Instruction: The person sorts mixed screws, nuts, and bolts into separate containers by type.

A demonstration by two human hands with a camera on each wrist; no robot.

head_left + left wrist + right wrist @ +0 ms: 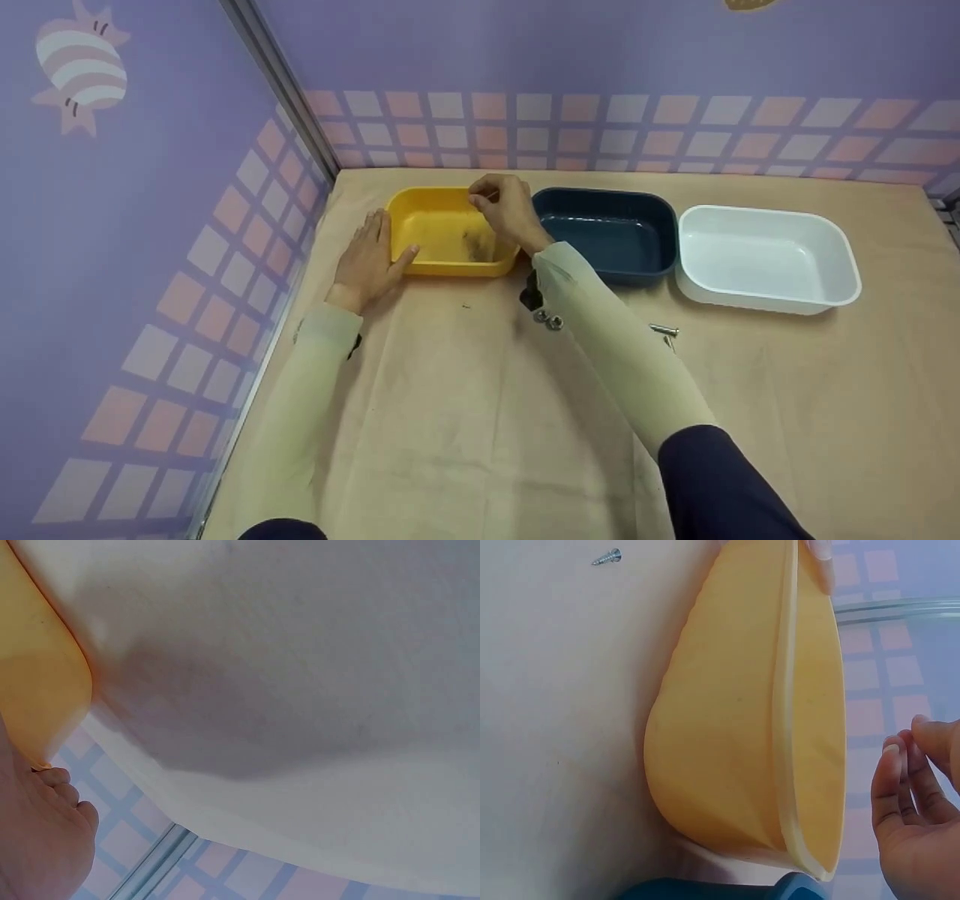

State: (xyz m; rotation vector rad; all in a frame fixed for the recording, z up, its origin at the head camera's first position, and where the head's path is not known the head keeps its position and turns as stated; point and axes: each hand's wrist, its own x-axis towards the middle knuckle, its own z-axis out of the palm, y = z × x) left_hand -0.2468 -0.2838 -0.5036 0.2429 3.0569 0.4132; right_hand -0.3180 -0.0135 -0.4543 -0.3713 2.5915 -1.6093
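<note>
In the head view my left hand (367, 259) rests against the left end of the yellow tray (454, 268), fingers extended and thumb at the front wall. My right hand (510, 210) is above the tray's right side, with bent fingers and the thumb meeting the fingertips. The right wrist view shows those fingertips together beyond the rim, and I see nothing between them. A small screw (606, 556) lies on the table in front of the tray. Within the tray, a dark blurred patch could be shadow; I cannot tell.
A dark blue tray (604, 277) stands right of the yellow one, then a white tray (765, 300). Two bolts (664, 330) lie on the cloth-covered table (435, 420). Metal fasteners (553, 323) show beside my right sleeve. Patterned walls (187, 300) border the left and back.
</note>
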